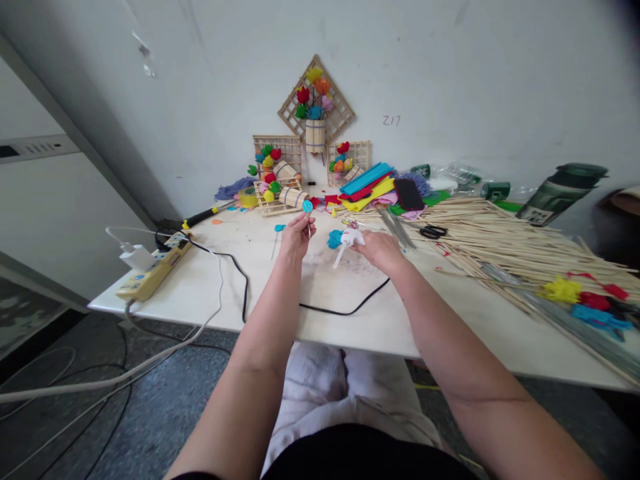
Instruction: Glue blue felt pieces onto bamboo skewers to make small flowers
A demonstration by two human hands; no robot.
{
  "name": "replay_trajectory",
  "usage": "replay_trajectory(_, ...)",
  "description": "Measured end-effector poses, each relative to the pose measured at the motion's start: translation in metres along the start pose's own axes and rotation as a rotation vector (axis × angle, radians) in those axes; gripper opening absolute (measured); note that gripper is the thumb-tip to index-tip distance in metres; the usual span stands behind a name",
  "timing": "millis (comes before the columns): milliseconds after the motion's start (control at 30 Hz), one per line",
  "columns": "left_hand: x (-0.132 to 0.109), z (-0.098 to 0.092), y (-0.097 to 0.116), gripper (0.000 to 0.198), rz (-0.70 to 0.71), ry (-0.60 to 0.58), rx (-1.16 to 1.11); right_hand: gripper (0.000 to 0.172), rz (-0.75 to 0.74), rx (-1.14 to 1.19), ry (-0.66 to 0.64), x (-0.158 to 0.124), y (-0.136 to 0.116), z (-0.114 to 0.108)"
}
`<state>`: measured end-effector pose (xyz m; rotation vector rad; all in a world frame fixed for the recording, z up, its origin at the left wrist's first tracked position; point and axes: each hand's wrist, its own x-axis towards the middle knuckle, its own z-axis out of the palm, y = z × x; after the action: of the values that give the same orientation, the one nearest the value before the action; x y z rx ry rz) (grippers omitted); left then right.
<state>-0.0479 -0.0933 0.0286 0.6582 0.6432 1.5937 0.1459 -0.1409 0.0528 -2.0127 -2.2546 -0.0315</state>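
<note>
Pinched in my left hand (pixel 297 236) is a thin stem, topped by a small blue paper flower (pixel 307 207) just above the fingertips. My right hand (pixel 379 248) is wrapped round a white hot glue gun (pixel 353 237), a pale glue stick (pixel 340 256) jutting out toward me. Beside the gun, a crumpled blue paper piece (pixel 335 239) lies on the table. Another blue piece on a thin stem (pixel 280 228) rests left of my left hand.
Lattice panels with paper flowers (pixel 316 100) stand against the wall. Bamboo sticks (pixel 480 233), scissors (pixel 433 231), a phone (pixel 409 194) and a bottle (pixel 560 193) occupy the right. A power strip (pixel 155 267) sits left; a black cord (pixel 345 312) crosses the table (pixel 200 303).
</note>
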Motion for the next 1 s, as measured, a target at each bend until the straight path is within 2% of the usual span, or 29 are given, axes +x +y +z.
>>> replay_trajectory(133, -0.002, 0.002, -0.001, 0.010, -0.024, 0.002, 0.008, 0.043, 0.002, 0.006, -0.144, 0.003, 0.004, 0.006)
replay_trajectory(333, -0.004, 0.003, -0.002, 0.008, -0.037, -0.022, 0.016, 0.038, 0.015, -0.071, -0.242, 0.007, 0.009, 0.018)
replay_trajectory(433, -0.003, 0.003, -0.004, 0.007, -0.043, -0.039, 0.023, 0.040, 0.002, -0.109, -0.318, 0.008, 0.010, 0.014)
replay_trajectory(567, 0.000, 0.001, -0.006, 0.007, -0.045, -0.054, 0.021, 0.048, -0.004, -0.149, -0.381, 0.007, 0.016, -0.001)
replay_trajectory(667, 0.000, 0.001, -0.007, 0.006, -0.055, -0.058, 0.027, 0.056, 0.009, -0.131, -0.304, 0.006, 0.023, -0.010)
replay_trajectory(867, -0.002, 0.004, -0.007, 0.007, -0.069, -0.048, 0.045, 0.037, 0.018, -0.030, 0.125, 0.008, 0.021, -0.003)
replay_trajectory(933, -0.003, 0.004, -0.008, 0.007, -0.070, -0.046, 0.050, 0.035, -0.058, -0.020, 0.192, 0.013, 0.016, 0.002)
replay_trajectory(1000, -0.003, 0.004, -0.009, 0.007, -0.074, -0.045, 0.058, 0.035, -0.135, -0.023, 0.188, 0.021, 0.011, 0.007)
